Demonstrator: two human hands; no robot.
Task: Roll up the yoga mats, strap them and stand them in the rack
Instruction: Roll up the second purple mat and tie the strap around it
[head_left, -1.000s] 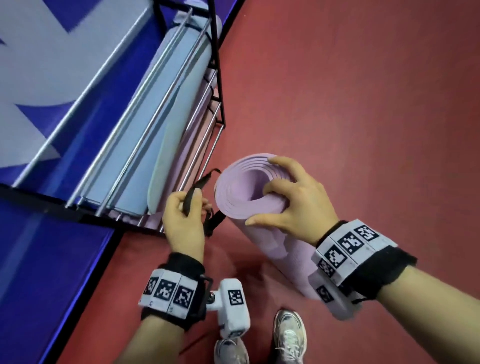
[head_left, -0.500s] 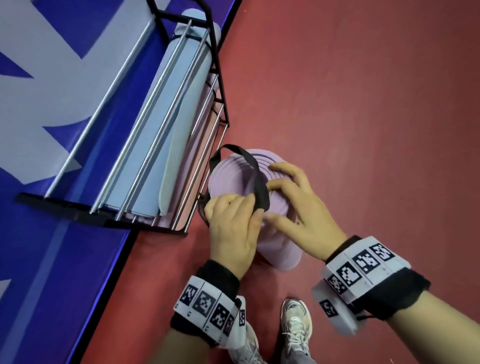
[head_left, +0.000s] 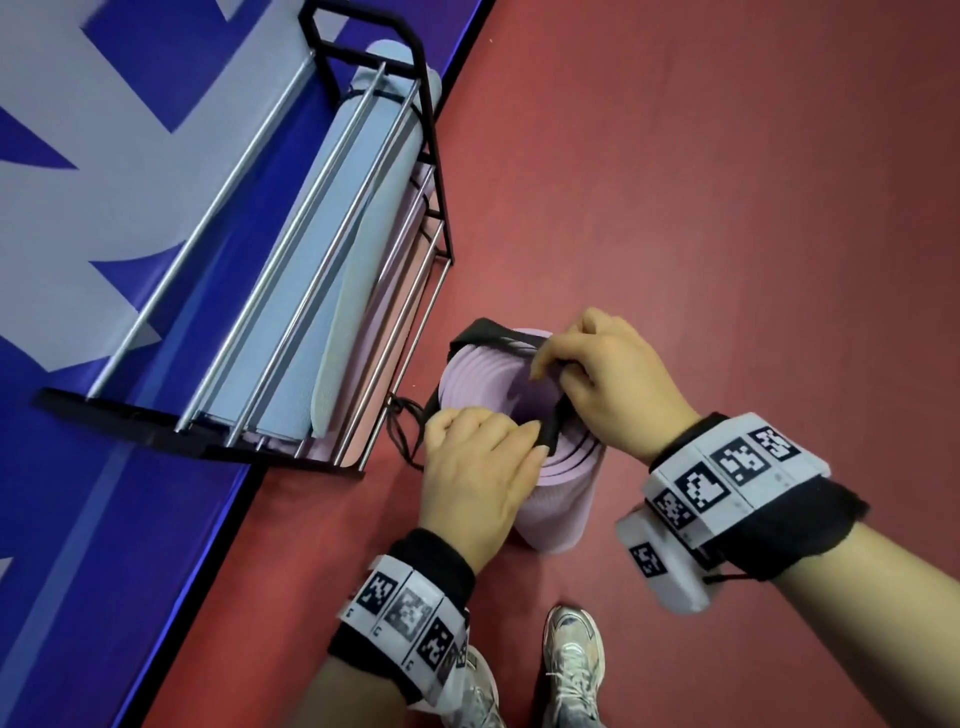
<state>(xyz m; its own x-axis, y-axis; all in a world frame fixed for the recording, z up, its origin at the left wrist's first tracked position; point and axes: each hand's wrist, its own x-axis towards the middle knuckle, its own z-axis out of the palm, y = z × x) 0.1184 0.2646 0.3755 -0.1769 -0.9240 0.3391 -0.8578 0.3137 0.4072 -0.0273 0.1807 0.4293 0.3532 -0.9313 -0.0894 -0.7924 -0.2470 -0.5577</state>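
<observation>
The rolled purple mat (head_left: 560, 506) stands on end just beside the rack (head_left: 439, 218). The left hand (head_left: 475, 478) and the right hand (head_left: 608, 374) each pinch the black strap (head_left: 479, 332), likely holding its loop wide to fit over the top.

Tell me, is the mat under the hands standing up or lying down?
Standing up. The mat rests on end on the floor, spiral top facing up. Left hand and right hand hold a strap over it.
</observation>
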